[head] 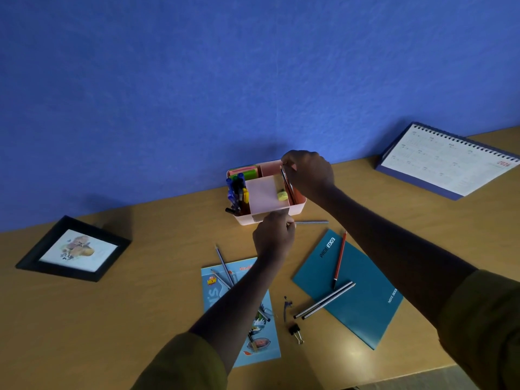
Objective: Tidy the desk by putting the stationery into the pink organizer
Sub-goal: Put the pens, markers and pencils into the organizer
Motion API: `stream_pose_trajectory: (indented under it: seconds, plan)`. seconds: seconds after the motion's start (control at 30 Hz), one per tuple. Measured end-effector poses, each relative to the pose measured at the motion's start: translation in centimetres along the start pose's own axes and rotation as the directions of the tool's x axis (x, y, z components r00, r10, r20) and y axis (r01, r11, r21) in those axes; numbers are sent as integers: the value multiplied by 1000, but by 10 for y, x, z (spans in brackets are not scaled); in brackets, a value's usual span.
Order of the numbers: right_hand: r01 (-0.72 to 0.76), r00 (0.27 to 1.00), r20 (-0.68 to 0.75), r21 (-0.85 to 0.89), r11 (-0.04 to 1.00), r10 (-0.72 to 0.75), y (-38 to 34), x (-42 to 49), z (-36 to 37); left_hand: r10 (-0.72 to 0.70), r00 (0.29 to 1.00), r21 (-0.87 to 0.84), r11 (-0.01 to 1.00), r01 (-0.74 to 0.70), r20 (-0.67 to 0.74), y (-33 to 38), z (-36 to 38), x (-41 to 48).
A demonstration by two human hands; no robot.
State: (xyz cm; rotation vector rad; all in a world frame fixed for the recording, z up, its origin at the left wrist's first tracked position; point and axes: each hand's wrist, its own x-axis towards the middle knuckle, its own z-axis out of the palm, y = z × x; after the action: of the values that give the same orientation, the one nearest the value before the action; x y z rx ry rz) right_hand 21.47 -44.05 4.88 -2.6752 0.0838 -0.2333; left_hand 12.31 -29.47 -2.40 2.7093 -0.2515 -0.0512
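Blue wall, wooden desk [146, 291]. Right hand [309, 173] pinches dark pencils [287, 182], standing them in the pink organizer [295, 211] slot below it. Left hand [274, 235] is curled at the near wall, probably bracing it; whether it grips the wall or the grey pencil [312, 222] beside it, can't tell. Loose pencils [325, 299] wait behind both hands.

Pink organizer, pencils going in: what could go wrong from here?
1. The right hand pinches dark pencils tilted in the narrow right slot of the pink organizer; they may catch the rim or slip out.
2. The left hand sits at the front wall beside a grey pencil; a nudge could roll it.
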Motion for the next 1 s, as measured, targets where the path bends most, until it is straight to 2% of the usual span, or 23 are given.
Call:
stream_pose_trajectory:
  seconds: [0.33,0.57,0.73,1.0]
  plan:
    - [-81,995,55,-28,996,83,-11,13,11,-19,1000,-13,1000,19,0,-4,0,1]
    - [-100,994,41,-25,995,101,-14,16,15,-37,999,-15,999,37,-3,-7,-1,1]
    - [-83,996,14,27,996,83,-9,10,11,-42,999,-18,999,43,15,-12,-1,-1]
    - [6,991,-132,181,983,18,7,2,1,-46,998,-30,998,48,50,-16,-1,-4]
